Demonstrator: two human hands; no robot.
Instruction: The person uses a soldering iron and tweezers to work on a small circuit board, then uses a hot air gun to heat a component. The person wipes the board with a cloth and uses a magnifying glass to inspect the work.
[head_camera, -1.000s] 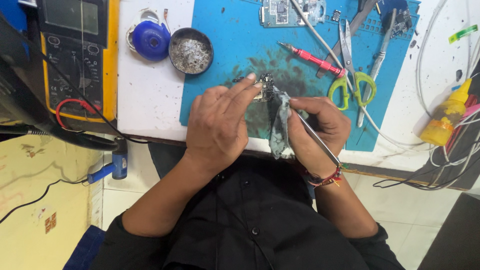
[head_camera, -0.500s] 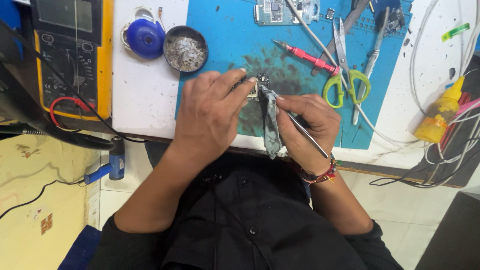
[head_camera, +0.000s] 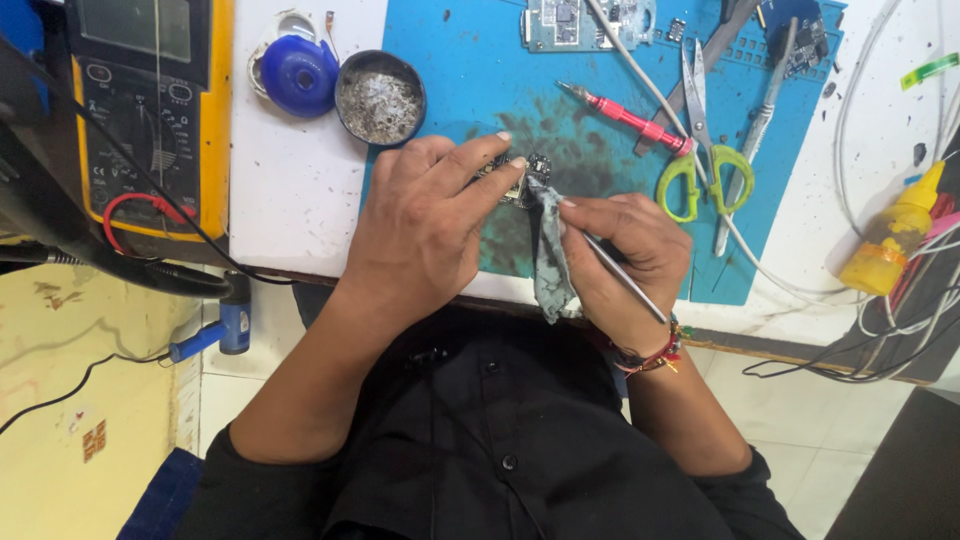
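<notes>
Two hands: left hand (head_camera: 425, 235), right hand (head_camera: 625, 250); one scissors (head_camera: 695, 150); one multimeter (head_camera: 150, 110); one yellow bottle (head_camera: 890, 235).

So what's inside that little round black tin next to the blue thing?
The round black tin holds a tangled heap of silvery grey shavings or wire, filling it nearly to the rim. The bottom of the tin is covered by that heap, so nothing beneath it shows.
</notes>
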